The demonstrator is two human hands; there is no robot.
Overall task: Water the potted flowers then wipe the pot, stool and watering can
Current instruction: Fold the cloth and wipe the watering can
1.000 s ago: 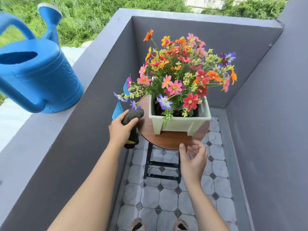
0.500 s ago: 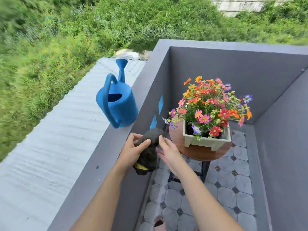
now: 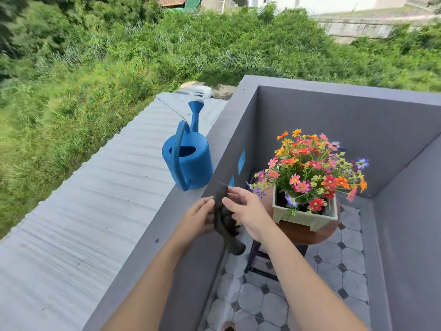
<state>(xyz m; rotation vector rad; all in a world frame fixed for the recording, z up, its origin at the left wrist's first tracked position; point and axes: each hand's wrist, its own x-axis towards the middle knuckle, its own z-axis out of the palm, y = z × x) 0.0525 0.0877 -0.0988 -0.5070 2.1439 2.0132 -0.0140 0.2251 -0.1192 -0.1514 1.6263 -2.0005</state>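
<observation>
Grey parapet wall [image 3: 334,120] boxing in a narrow balcony, two blue diamond openings [image 3: 241,161] in its left side, pale octagonal floor tiles [image 3: 334,278] below, corrugated metal roof [image 3: 95,211] outside left, dense green scrub [image 3: 95,68] beyond, white building [image 3: 334,2] at far top.

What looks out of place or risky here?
The watering can stands on top of the balcony wall, its base taking up most of the ledge's width, with a roof below; a knock might tip it off. No spill or damage shows. The left hand and right hand hold a cloth.
</observation>
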